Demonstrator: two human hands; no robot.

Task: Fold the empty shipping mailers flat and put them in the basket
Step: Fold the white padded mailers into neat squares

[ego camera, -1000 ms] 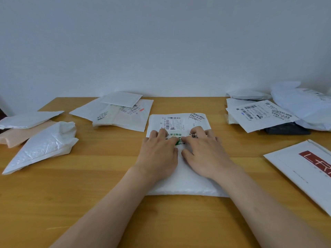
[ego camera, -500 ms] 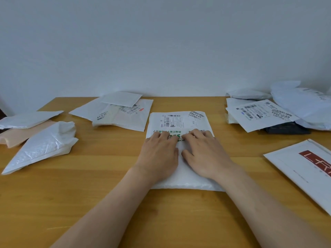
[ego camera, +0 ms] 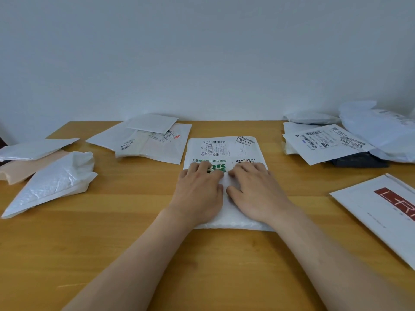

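Pressing the white mailer point(ego camera: 224, 149), which is lying in the middle of the wooden table point(ego camera: 134, 232) toward its far edge, flat with the left hand point(ego camera: 198, 191) and the right hand point(ego camera: 256, 191) side by side, both laid open and gripping nothing.

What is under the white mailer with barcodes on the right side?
A dark item pokes out under the mailer; its covered part and identity cannot be seen.

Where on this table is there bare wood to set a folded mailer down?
Bare wood lies between the crumpled white mailer and the left hand, and between the right hand and the red-logo mailer. The back corners are crowded: the left pile and the right pile.
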